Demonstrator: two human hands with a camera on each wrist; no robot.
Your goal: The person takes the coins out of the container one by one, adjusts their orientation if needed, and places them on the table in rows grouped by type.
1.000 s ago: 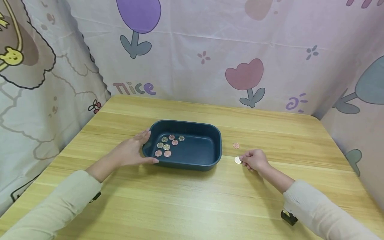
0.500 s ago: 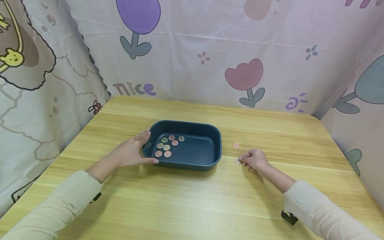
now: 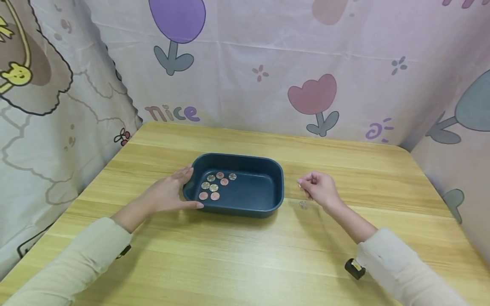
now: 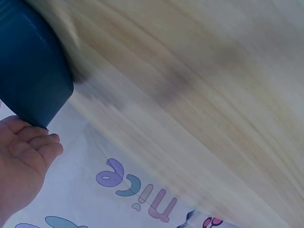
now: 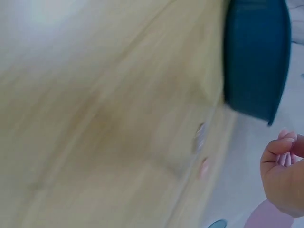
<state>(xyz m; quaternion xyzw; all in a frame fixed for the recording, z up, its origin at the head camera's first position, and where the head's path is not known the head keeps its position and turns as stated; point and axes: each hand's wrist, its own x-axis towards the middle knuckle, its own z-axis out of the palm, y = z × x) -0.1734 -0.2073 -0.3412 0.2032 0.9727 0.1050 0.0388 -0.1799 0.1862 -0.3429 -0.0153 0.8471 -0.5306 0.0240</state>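
Dark blue, the tray (image 3: 249, 193) on the table (image 3: 237, 255) is gripped at its left end by the left hand (image 3: 164, 193), coins (image 3: 213, 187) bunched leftward, floor bare rightward. Past its right edge, the right hand (image 3: 322, 189) curls (holding anything? I can't tell) near a silvery coin (image 3: 303, 205).

Left hand (image 3: 164, 193) gripping, thumb (image 3: 191, 205) wide of bent fingers (image 3: 181, 173); right hand (image 3: 320, 190) aloft, fingers curled toward thumb.
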